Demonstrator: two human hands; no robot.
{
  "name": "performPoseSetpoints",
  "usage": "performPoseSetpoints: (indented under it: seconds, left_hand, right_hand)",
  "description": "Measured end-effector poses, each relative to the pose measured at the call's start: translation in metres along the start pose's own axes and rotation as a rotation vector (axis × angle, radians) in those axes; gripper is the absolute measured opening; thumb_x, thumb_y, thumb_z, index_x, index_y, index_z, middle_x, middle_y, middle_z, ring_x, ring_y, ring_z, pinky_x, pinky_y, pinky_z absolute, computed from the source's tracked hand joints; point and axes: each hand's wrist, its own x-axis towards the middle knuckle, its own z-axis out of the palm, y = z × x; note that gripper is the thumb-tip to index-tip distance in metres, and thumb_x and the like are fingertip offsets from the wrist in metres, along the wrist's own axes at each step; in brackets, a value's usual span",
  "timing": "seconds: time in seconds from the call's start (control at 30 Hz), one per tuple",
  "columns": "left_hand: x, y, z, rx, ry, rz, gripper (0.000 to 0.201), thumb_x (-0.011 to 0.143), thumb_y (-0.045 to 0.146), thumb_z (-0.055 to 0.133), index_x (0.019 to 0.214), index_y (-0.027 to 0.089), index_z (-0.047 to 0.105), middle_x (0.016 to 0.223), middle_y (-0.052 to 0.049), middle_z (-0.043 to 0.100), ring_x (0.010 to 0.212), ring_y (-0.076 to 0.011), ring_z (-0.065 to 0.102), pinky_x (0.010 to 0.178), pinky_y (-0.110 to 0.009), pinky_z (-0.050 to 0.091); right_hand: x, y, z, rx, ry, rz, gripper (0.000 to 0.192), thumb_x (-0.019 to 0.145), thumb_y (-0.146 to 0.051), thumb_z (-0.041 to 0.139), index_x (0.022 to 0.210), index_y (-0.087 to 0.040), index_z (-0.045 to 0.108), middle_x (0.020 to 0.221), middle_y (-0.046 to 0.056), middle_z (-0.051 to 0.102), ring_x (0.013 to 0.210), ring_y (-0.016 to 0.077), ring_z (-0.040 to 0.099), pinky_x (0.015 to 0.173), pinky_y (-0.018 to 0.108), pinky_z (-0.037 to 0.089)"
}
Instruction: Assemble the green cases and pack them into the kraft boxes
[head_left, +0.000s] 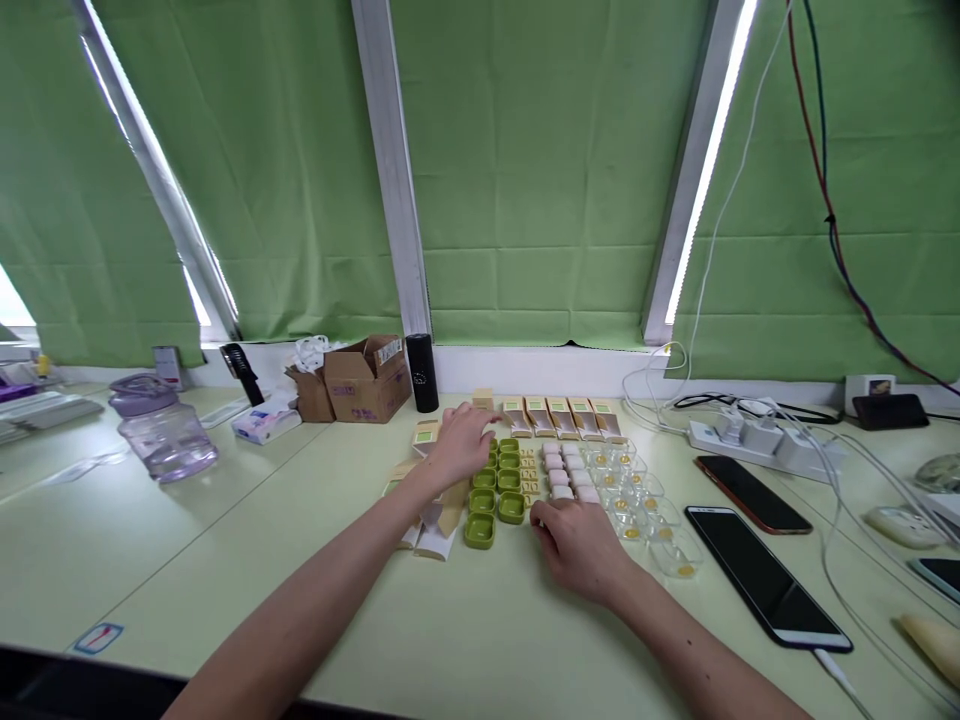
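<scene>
The pale green surface (465, 640) carries rows of green cases (495, 490), tan packets (562, 417), clear cups (637, 495), two phones (765, 575), a cardboard box (367, 380), a purple-lidded jar (161, 428) and a power strip (757, 440).

The bench (225, 560) is smooth, matt pale-green laminate; the green cases (480, 528) look like glossy plastic, the clear trays (679, 555) transparent plastic, the box (367, 385) rough cardboard.

Olive-green trays (495, 490); pale pink blocks (568, 470); tan sachets (562, 417); green curtain (547, 170); black phone (765, 575).

green cases (496, 490) in two rows, pink blocks (568, 470) beside.
</scene>
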Motion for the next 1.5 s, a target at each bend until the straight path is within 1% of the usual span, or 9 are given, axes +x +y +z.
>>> performPoseSetpoints:
  seconds: [0.13,0.27,0.47,0.57,0.9,1.1,1.33,1.43,1.5]
  left_hand:
    - [-0.039,0.011,-0.007,-0.094,0.003,0.07,0.023,0.095,0.018,0.058,0.109,0.025,0.075,0.111,-0.006,0.079,0.114,-0.0292,0.063,0.102,-0.047,0.044]
    - [-0.05,0.016,-0.007,-0.107,-0.047,0.057,0.019,0.092,0.016,0.062,0.102,0.024,0.076,0.099,-0.006,0.078,0.106,-0.0289,0.065,0.096,-0.045,0.048]
    - [-0.046,0.018,-0.004,-0.125,0.044,0.002,0.023,0.097,0.015,0.054,0.103,0.021,0.076,0.098,-0.007,0.079,0.104,-0.0278,0.065,0.095,-0.043,0.05]
    - [-0.043,0.02,-0.006,-0.148,0.08,-0.011,0.022,0.097,0.015,0.055,0.102,0.021,0.075,0.097,-0.007,0.078,0.104,-0.0273,0.066,0.095,-0.043,0.051]
    - [-0.047,0.034,0.0,-0.267,0.27,0.046,0.026,0.095,0.009,0.049,0.094,0.021,0.072,0.091,-0.006,0.076,0.096,-0.0258,0.065,0.087,-0.041,0.052]
    - [-0.058,0.026,0.011,-0.233,0.258,0.083,0.022,0.09,0.008,0.051,0.079,0.023,0.064,0.077,-0.004,0.07,0.084,-0.0244,0.062,0.081,-0.042,0.048]
    - [-0.064,0.028,0.01,-0.437,0.396,0.106,0.021,0.103,0.028,0.048,0.086,0.022,0.061,0.084,-0.006,0.066,0.087,-0.025,0.061,0.082,-0.041,0.05]
    - [-0.067,0.029,0.013,-0.53,0.378,0.229,0.017,0.103,0.031,0.052,0.11,0.022,0.064,0.103,-0.011,0.07,0.105,-0.0291,0.06,0.092,-0.046,0.052]
    - [-0.069,0.03,0.016,-0.545,0.343,0.315,0.032,0.099,0.033,0.06,0.129,0.023,0.06,0.119,-0.013,0.069,0.117,-0.0328,0.056,0.099,-0.05,0.051]
  right_hand:
    - [-0.001,-0.001,0.001,-0.013,0.018,0.0,0.012,0.092,-0.013,0.06,0.092,-0.022,0.069,0.087,0.004,0.079,0.078,0.0209,0.07,0.065,0.03,0.033]
    - [-0.002,-0.001,0.004,0.026,0.006,-0.022,0.012,0.092,-0.014,0.061,0.093,-0.022,0.07,0.088,0.003,0.079,0.077,0.0205,0.071,0.064,0.03,0.034]
    - [-0.002,-0.012,0.017,0.094,0.05,-0.165,0.042,0.095,-0.016,0.057,0.136,-0.026,0.061,0.107,0.003,0.078,0.09,0.0207,0.072,0.065,0.028,0.038]
    - [0.0,-0.022,0.024,0.056,0.07,-0.221,0.047,0.098,-0.016,0.054,0.143,-0.027,0.055,0.11,0.005,0.077,0.09,0.021,0.073,0.064,0.029,0.037]
    - [0.001,-0.03,0.028,-0.03,0.03,-0.236,0.016,0.1,-0.016,0.054,0.108,-0.024,0.065,0.092,0.003,0.075,0.08,0.0187,0.07,0.06,0.028,0.032]
    - [-0.002,-0.02,0.024,0.0,0.067,-0.263,0.014,0.099,-0.015,0.055,0.103,-0.023,0.065,0.095,0.003,0.072,0.08,0.0177,0.067,0.062,0.026,0.035]
    - [0.002,0.0,0.01,0.163,0.35,-0.184,0.025,0.102,-0.009,0.043,0.111,-0.022,0.061,0.136,0.014,0.059,0.094,0.0184,0.07,0.064,0.025,0.047]
    - [0.004,0.006,0.008,0.282,0.419,-0.167,0.024,0.103,-0.009,0.041,0.11,-0.023,0.059,0.142,0.015,0.057,0.1,0.0195,0.071,0.071,0.028,0.055]
    - [0.004,0.01,0.008,0.336,0.459,-0.165,0.025,0.103,-0.009,0.04,0.109,-0.024,0.059,0.142,0.015,0.058,0.102,0.0201,0.072,0.077,0.031,0.058]
